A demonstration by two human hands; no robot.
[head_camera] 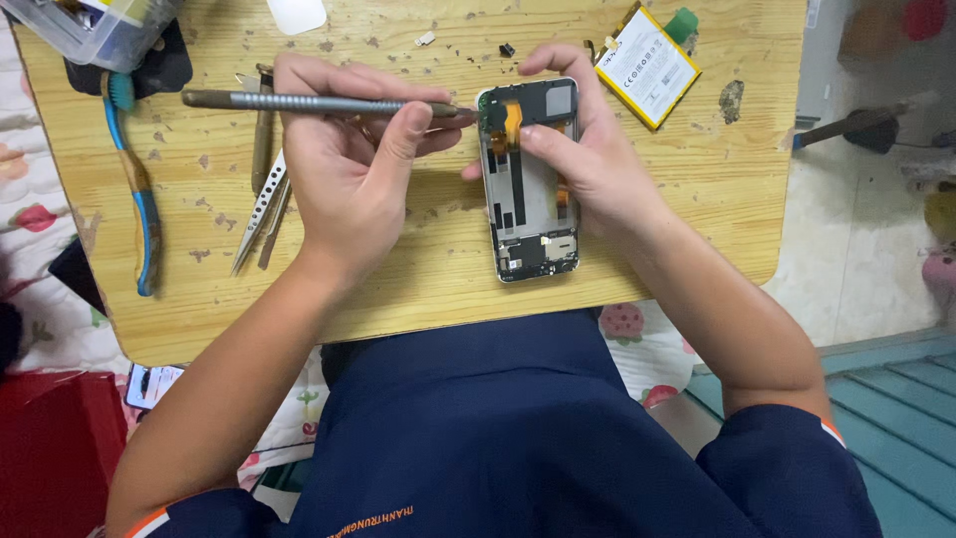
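An opened smartphone [528,214] with its back cover off lies on a small wooden table [697,199], showing circuit boards and an orange flex cable. My left hand [344,164] grips a grey metal screwdriver [299,102] held nearly level, its tip touching the phone's top left corner. My right hand [588,149] rests on the phone's upper right side, with the thumb pressing on the flex cable and the fingers curled around the top edge.
A removed phone battery [647,65] lies at the table's far right. Tweezers [261,204] and a blue-handled brush [139,189] lie to the left. A clear plastic box [90,30] sits in the far left corner. Small loose parts [506,49] lie above the phone.
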